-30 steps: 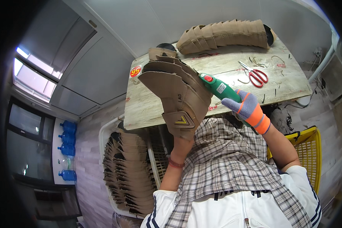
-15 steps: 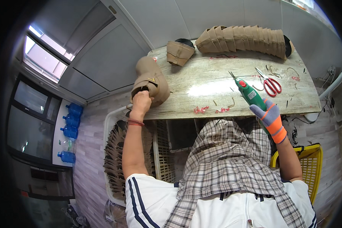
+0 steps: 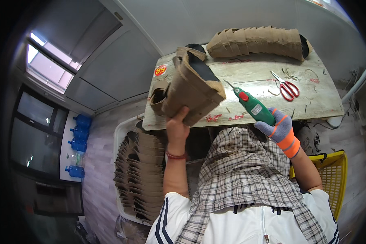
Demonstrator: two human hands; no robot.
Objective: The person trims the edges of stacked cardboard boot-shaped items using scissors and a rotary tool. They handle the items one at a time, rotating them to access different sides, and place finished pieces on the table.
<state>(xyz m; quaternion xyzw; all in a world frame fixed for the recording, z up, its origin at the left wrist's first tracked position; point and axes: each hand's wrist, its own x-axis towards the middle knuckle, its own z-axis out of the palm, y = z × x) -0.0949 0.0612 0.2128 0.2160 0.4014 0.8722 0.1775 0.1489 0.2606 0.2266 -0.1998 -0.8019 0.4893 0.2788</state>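
Note:
My left hand (image 3: 178, 127) grips the edge of a tan boot upper (image 3: 185, 93) with a black lining, held tilted above the left part of the table. Against its left side is a tan tube-shaped part (image 3: 160, 91) with a dark opening; whether it belongs to the same upper I cannot tell. In a grey and orange glove, my right hand (image 3: 281, 130) is wrapped round a green handheld electric tool (image 3: 252, 106). This tool has a red button and a thin metal tip, which points up and left towards the upper without touching it.
Red-handled scissors (image 3: 288, 90) lie on the pale wooden table (image 3: 325, 101) among thread scraps. Along the back lies a row of nested tan uppers (image 3: 256, 42). A white basket (image 3: 118, 134) of stacked uppers stands at lower left, a yellow basket (image 3: 341, 179) at right.
My left hand has moved right, turning the upper so its black lining faces up. My right hand has shifted slightly left and down with the green tool.

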